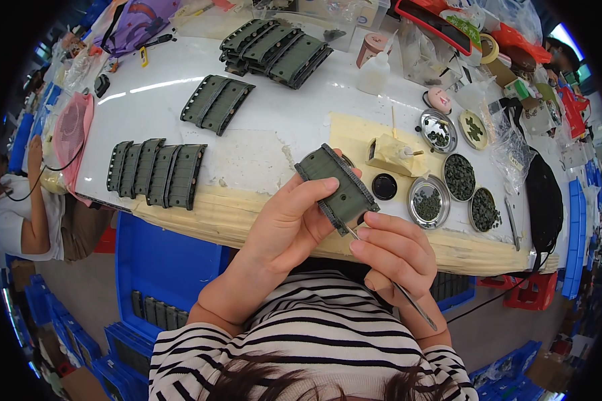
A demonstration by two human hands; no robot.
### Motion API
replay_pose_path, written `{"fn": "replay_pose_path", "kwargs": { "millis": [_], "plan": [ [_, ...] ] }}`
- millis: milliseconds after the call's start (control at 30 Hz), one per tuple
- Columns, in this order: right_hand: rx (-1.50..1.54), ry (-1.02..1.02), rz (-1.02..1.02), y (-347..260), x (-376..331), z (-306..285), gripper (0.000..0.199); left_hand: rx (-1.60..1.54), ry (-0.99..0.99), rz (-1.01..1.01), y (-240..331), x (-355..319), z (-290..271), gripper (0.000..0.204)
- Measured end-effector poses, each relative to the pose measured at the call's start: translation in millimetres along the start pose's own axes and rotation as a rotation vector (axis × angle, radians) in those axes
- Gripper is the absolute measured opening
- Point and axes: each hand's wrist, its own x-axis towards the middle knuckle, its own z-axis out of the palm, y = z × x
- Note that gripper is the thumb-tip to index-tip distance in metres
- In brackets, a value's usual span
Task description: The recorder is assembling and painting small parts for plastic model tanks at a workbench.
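Observation:
My left hand [289, 224] grips a small dark green ribbed panel [336, 188] and holds it tilted above the table's front edge. My right hand [393, 255] pinches thin metal tweezers [408, 297], whose tip touches the panel's lower edge. Straight behind the panel stand a black round cap [384, 186] and a cream block [390, 155] with a small stick on it.
More green panels lie in rows at the left [156, 173], centre [217, 103] and back [276, 44] of the white table [261, 144]. Several metal dishes of dark small parts [459, 177] sit at right. A white bottle [374, 72] stands behind. Blue crates [160, 267] sit below; another person [33, 214] is at left.

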Motion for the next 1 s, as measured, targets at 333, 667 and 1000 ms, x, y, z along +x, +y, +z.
{"fn": "replay_pose_path", "kwargs": {
  "millis": [333,667,1000],
  "plan": [
    [-0.012,-0.001,-0.007,2.0,-1.8,-0.3,0.028,0.013,0.013,-0.003,-0.9,0.4,1.5,0.041],
    [0.001,-0.024,0.05,-1.8,-5.5,-1.9,0.019,0.002,0.024,0.009,-3.3,0.6,3.1,0.042],
    [-0.045,0.007,0.011,-1.2,-5.8,-0.5,0.029,-0.015,0.023,0.007,-5.1,0.6,3.8,0.043]
  ]
}}
